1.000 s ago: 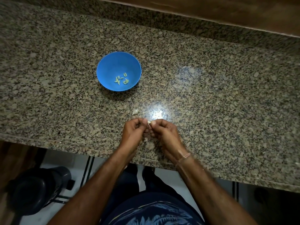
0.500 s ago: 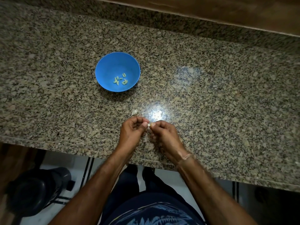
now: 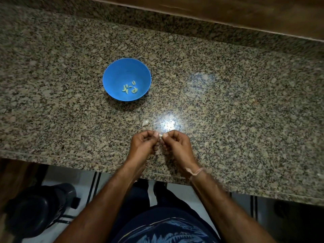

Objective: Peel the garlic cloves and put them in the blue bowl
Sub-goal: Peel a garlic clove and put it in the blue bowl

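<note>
Pinching one small pale garlic clove between them, the left hand and the right hand met over the near part of the speckled brown granite table. Both hands had fingers curled, thumb and forefinger tips gripping the clove from either side. Only a pale sliver of it showed, so how much skin was left on it could not be told.

At 11 o'clock from the hands, well apart from them, sat the round blue plastic bowl, upright on the table. A small cluster of peeled yellowish cloves lay in its bottom, toward the bowl's 5 o'clock side.

At 11 o'clock, near the left hand's knuckles but apart from them, one whitish unpeeled clove lay on the table. A bright lamp glare sat just beside it at 3 o'clock.

A thin pinkish thread band ringed the right wrist. A brown wooden strip ran along the table's far side at 12 o'clock. A bulky dark object stood on the floor at 8 o'clock, too dim to identify.
</note>
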